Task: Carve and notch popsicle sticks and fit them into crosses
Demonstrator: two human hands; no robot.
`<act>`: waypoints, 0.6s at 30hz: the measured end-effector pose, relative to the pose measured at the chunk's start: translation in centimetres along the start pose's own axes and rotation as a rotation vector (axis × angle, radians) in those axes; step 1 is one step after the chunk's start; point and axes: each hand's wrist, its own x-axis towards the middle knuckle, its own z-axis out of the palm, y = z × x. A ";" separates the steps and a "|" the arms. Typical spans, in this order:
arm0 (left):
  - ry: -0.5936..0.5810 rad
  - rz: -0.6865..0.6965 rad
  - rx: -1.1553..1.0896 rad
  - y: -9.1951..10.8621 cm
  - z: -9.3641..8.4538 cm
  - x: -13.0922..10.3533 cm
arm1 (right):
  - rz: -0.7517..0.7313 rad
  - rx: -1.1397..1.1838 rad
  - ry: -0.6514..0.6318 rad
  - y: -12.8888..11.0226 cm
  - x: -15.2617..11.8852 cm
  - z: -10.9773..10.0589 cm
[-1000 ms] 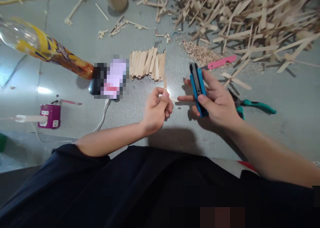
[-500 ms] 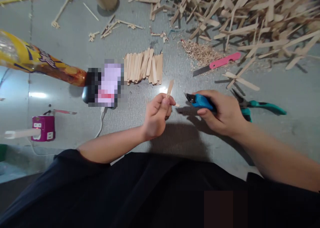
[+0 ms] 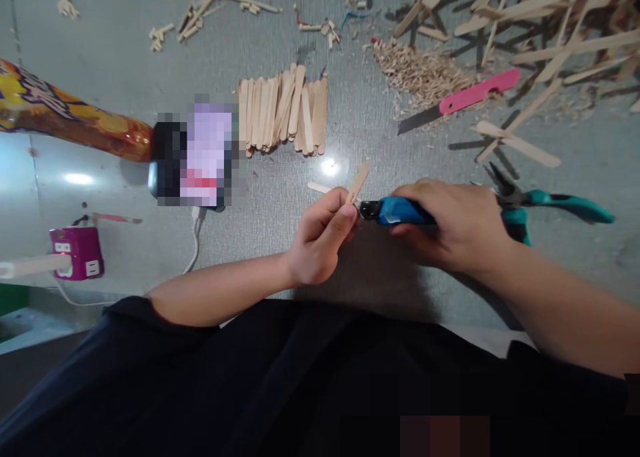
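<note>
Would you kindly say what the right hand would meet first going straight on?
Probably the left hand, holding a flat pale wooden stick, just beyond the blue-and-black tool; depth is unclear.

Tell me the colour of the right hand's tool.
The tool is blue with a black front end, clearest in the head view.

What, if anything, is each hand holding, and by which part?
The left hand pinches a wooden craft stick below its exposed upper end; the right hand grips a utility knife by its blue handle.
</note>
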 end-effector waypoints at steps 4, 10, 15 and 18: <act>0.002 0.006 0.008 -0.1 0.1 -0.1 | -0.023 -0.039 0.048 -0.1 0.0 0.1; 0.002 0.007 0.048 0.0 -0.1 -0.1 | 0.002 0.104 -0.018 0.2 -0.3 0.0; -0.087 0.018 0.010 -0.1 -0.6 0.0 | 0.022 0.232 -0.056 0.7 -1.0 0.6; -0.111 -0.038 0.007 -0.1 -0.7 -0.1 | 0.048 0.195 -0.092 0.9 -1.1 0.6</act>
